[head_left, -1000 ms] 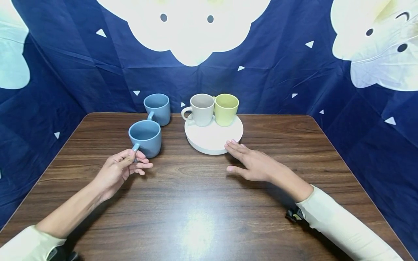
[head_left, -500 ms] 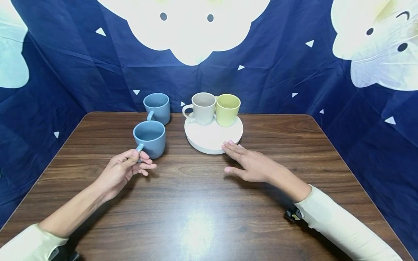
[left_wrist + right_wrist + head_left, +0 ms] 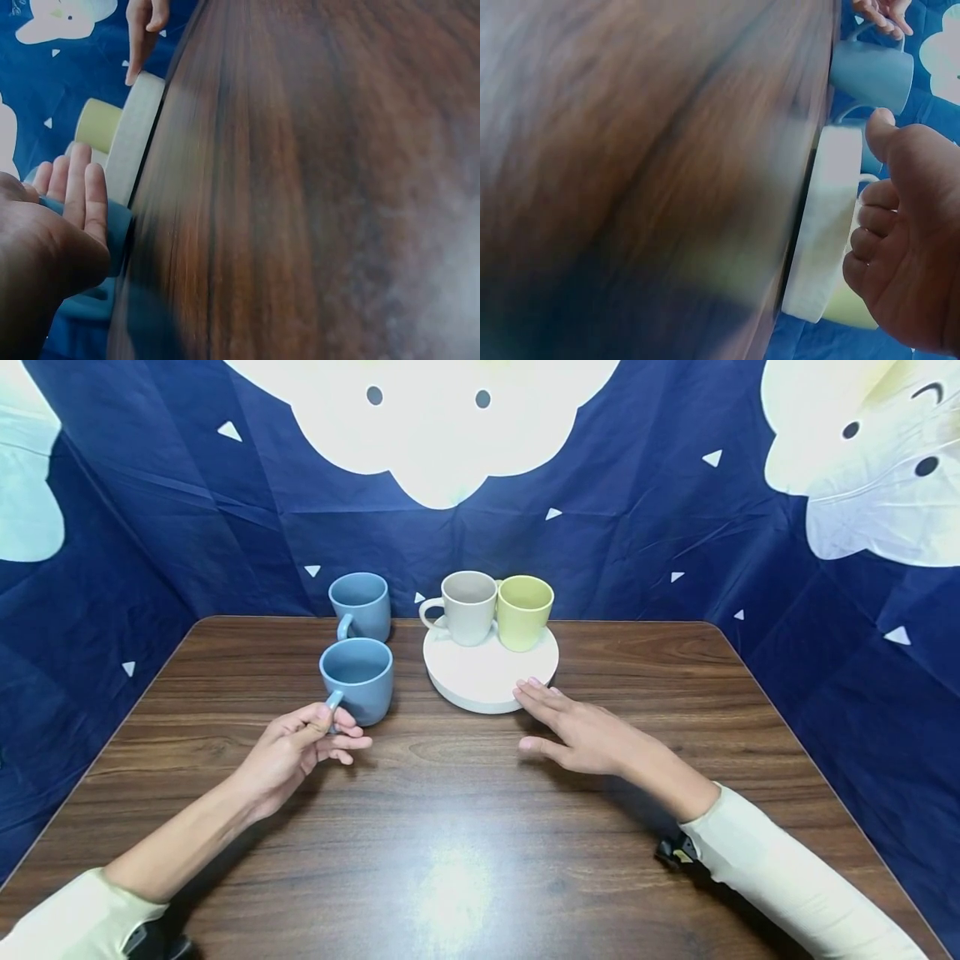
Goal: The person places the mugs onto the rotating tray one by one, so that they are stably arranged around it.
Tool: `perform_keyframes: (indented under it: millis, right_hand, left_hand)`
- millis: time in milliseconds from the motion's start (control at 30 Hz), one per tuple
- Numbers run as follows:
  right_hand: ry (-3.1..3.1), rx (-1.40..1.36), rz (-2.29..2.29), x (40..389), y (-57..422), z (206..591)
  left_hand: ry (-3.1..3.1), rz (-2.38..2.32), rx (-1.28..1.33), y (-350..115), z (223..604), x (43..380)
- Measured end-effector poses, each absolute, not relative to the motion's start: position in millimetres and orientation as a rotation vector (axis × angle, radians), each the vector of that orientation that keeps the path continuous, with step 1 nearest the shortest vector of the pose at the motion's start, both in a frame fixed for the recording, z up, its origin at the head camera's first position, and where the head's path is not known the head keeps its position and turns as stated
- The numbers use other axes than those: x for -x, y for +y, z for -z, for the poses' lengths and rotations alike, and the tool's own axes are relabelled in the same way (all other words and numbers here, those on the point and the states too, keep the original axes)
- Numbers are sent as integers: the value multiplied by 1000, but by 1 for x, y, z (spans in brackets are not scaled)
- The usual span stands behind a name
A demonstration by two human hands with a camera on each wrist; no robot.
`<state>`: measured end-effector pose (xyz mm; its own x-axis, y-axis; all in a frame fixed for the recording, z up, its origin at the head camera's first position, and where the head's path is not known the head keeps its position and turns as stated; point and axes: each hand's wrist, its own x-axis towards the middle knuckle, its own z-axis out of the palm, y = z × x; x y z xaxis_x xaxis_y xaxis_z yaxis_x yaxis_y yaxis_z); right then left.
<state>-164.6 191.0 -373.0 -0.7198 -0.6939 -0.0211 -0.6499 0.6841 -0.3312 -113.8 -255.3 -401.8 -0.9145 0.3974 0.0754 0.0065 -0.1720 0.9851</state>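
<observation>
My left hand (image 3: 288,753) pinches the handle of a blue mug (image 3: 367,689) between thumb and index finger, its other fingers stretched out below. The mug is upright, low at the tabletop; whether it touches the wood I cannot tell. A second blue mug (image 3: 363,607) stands just behind it. To the right is a round white stand (image 3: 480,685), bearing a pale grey mug (image 3: 467,620) and a yellow-green mug (image 3: 522,618) side by side. My right hand (image 3: 581,735) lies with straight fingers, the fingertips at the stand's front right rim.
All of this is on a dark wood-grain table (image 3: 465,827) with rounded far corners. A navy cloth (image 3: 637,527) with white cloud shapes hangs behind and at both sides. The stand's thick side (image 3: 821,232) shows in the right wrist view.
My left hand has moved the held blue mug rightward, nearer the stand. The grey and yellow-green mugs have shifted slightly right while the stand's outline stays put. My right hand has barely moved.
</observation>
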Motion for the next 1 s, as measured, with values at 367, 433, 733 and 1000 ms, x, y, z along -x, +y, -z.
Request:
perform_keyframes:
  millis: [367,433,733,1000]
  right_hand:
    - [2804,1081,428,175,204,374]
    - [2809,1083,432,177,206,375]
    - [2811,1090,439,181,210,380]
    - [2806,1062,452,184,212,381]
  left_hand:
    - [1831,-2191,-492,-249,401,115]
    - [1834,-2190,-492,-248,401,116]
    - [1851,-2181,-466,-243,398,118]
    - [1873,-2177,-492,-237,394,122]
